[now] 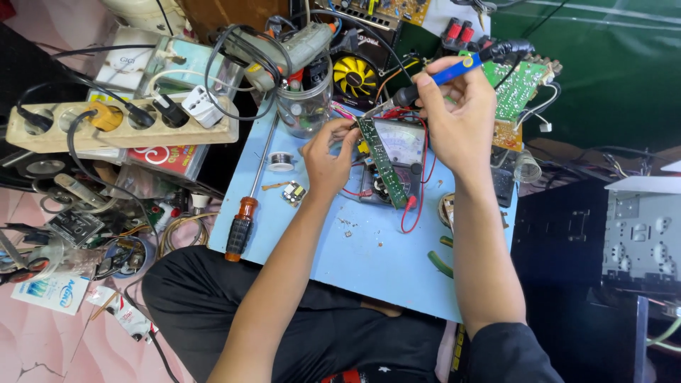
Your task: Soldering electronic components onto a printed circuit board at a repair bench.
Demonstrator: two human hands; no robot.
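Note:
My right hand (pixel 457 113) grips a soldering iron (pixel 454 71) with a blue and black handle, its tip pointing down-left at the top end of a narrow green circuit board (pixel 383 163). My left hand (pixel 326 159) pinches that board's upper left edge, with thin solder wire seemingly between its fingers. The board lies tilted over an analog multimeter (pixel 401 145) with red leads, on a light blue work board (pixel 355 241) resting over my lap.
An orange-handled screwdriver (pixel 245 213) and a solder spool (pixel 281 161) lie on the blue board's left. A wooden power strip (pixel 120 128), glass jar (pixel 305 106), yellow fan (pixel 355 76), another green circuit board (pixel 521 85) and a grey metal chassis (pixel 642 234) surround it. Tools and clutter cover the floor at left.

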